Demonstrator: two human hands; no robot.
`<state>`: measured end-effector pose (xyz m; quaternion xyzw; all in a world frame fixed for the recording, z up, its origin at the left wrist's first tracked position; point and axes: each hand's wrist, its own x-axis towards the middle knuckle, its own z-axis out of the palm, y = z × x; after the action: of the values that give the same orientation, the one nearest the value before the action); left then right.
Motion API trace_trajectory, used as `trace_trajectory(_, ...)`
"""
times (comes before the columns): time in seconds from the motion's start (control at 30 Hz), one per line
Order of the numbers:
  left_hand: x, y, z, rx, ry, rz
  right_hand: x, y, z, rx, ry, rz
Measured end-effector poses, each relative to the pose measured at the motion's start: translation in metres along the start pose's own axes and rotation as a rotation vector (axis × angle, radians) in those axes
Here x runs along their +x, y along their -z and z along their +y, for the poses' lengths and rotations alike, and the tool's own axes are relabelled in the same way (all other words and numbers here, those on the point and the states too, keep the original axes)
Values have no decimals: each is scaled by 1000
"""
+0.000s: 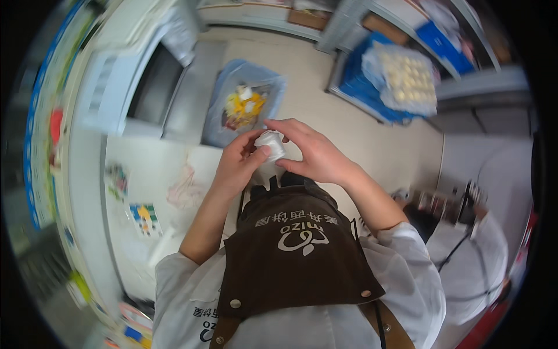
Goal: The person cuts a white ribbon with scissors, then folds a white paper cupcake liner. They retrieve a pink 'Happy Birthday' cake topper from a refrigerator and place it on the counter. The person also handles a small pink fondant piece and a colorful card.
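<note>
My left hand (237,161) is closed on a small white, shiny roll-like bundle (271,145), with its thumb pressed against the near side. Its exact kind is hard to make out. On the other side my right hand (318,152) curves around the bundle, fingers and thumb spread, a gap showing between bundle and palm. Whether its fingertips touch the bundle I cannot tell. Both hands are held in front of my dark brown apron (290,244). Just beyond them stands a bin with a pale blue liner (272,79), holding yellow and white scraps (246,104).
A white work surface (145,192) with papers lies to my left, below a white appliance (110,81) with a dark front. Far right, plastic-covered pale yellow rounds (404,78) rest on a blue-covered low stand (354,78) beside grey shelving (343,23). A person in white (471,267) is close at right.
</note>
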<state>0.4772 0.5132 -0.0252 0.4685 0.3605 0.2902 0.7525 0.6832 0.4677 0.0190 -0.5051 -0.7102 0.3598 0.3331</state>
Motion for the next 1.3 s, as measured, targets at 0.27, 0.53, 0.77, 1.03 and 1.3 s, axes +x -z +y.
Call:
trace_trajectory(0.27, 149, -202, -57, 78, 260, -540, -153, 145, 89, -70, -289, 477)
trace_trajectory(0.53, 269, -407, -78, 104, 391, -763, -249, 304, 160, -131, -479, 578)
trace_trajectory(0.77, 388, -499, -107, 216, 256, -818, -248, 389, 250, 103, -612, 792)
trace_trajectory(1.03, 527, -613, -42, 637, 75, -936, -239, 522, 358, 451, -657, 887)
trace_trajectory(1.3, 633, -660, -43, 503, 45, -589, -264, 698, 473, -68, -714, 645)
